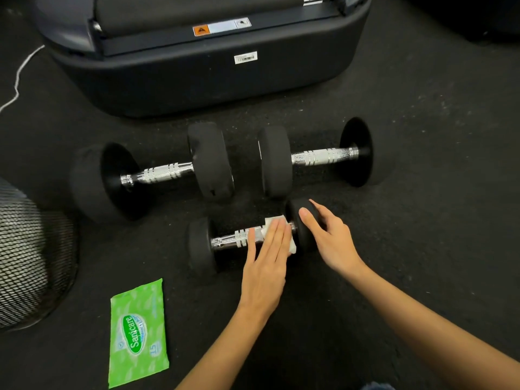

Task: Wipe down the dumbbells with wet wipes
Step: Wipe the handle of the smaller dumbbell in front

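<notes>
Three black dumbbells with chrome handles lie on the dark floor. The small dumbbell (228, 241) is nearest to me. My left hand (266, 257) lies flat with straight fingers on a white wet wipe (274, 225), pressing it onto the right part of that handle. My right hand (327, 237) rests on the small dumbbell's right weight, fingers laid over its top. Behind it lie two larger dumbbells, the left large dumbbell (157, 174) and the right large dumbbell (320, 157). A green wet wipe pack (138, 333) lies flat at the front left.
A big dark machine base (213, 80) stands just behind the large dumbbells. A black mesh fan guard (31, 263) sits at the left edge. A white cord (19, 77) runs along the floor at the far left.
</notes>
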